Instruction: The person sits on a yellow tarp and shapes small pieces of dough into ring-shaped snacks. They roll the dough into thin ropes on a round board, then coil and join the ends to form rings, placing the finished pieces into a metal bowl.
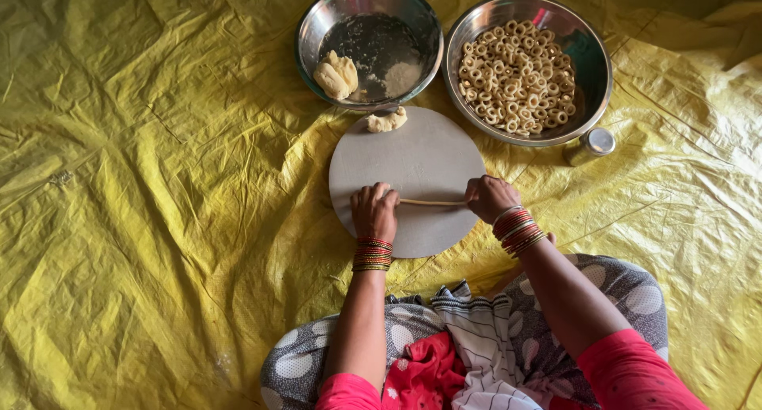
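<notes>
A thin rope of pale dough lies across a round grey board. My left hand presses palm-down on the rope's left end. Over its right end rests my right hand, fingers curled on it. Both wrists carry stacks of red and gold bangles. A small lump of dough sits at the board's far edge.
Behind the board stand two steel bowls: the left bowl holds dough pieces and some flour, the right bowl holds several small dough rings. A small steel cup stands by it. A crumpled yellow sheet covers the floor.
</notes>
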